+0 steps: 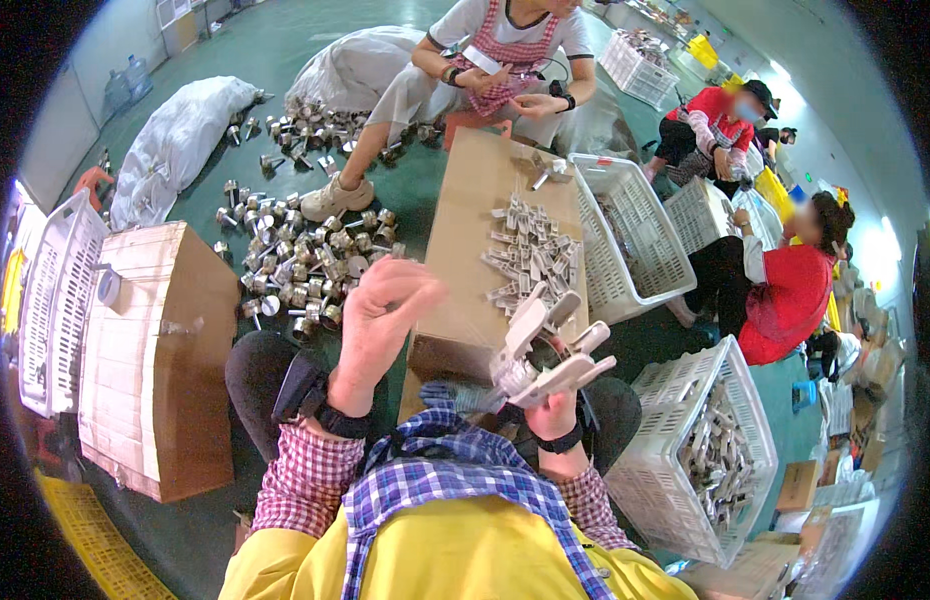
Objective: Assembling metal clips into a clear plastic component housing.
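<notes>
My right hand point(553, 412) grips a pale grey plastic part with several flat prongs point(575, 375); a round, shiny piece shows among the prongs. To its left my left hand point(380, 310) is raised over the near corner of the cardboard box point(465, 200). Its fingers are curled together and slightly blurred, and whatever they may hold is hidden. On the box top lies a pile of small grey plastic clip-like pieces point(530, 250). A single metal-and-plastic piece point(550, 172) rests at the far end of that top.
Metal knob-like parts with stems point(305, 250) lie heaped on the floor, left of the box. White crates point(625, 235) stand to the right, a nearer crate point(675, 480) holding grey parts. Another carton point(155, 350) is at left. A co-worker point(505, 60) sits across the box.
</notes>
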`<state>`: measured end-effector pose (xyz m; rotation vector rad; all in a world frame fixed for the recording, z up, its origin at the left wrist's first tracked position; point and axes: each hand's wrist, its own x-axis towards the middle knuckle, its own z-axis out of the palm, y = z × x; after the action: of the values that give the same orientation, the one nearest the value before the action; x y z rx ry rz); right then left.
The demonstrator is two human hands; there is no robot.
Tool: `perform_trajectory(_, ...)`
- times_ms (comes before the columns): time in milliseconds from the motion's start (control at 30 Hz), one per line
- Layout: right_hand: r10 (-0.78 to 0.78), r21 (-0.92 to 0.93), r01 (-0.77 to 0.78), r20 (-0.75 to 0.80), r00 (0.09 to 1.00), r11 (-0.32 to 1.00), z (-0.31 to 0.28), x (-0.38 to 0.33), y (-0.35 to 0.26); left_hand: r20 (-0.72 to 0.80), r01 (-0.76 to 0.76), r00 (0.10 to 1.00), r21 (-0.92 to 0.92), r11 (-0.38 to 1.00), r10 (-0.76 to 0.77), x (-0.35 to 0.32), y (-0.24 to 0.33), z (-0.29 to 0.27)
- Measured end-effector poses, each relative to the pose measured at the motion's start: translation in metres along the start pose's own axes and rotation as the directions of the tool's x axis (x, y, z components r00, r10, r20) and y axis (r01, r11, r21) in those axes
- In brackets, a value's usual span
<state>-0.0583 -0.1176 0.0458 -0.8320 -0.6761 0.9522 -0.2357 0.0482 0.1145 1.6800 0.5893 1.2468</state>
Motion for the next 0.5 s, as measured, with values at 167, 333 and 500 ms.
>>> perform_trajectory(167,0.078,0.033,-0.081,0.104,0.992,0.996,0.013,-0.001,-0.014,0.127,0.309,0.950,-0.244,0.919,-0.286,-0.007,-0.004,0.016)
perform_trajectory(333,0.082,0.129,-0.114,0.234,0.969,0.985,0.022,0.001,-0.016,0.260,0.401,0.909,-0.333,0.853,-0.326,-0.010,-0.010,0.030)
perform_trajectory(500,0.379,0.492,-0.530,0.377,0.845,0.691,0.042,0.014,-0.027,0.372,0.513,0.842,-0.327,0.794,-0.391,-0.021,-0.021,0.052)
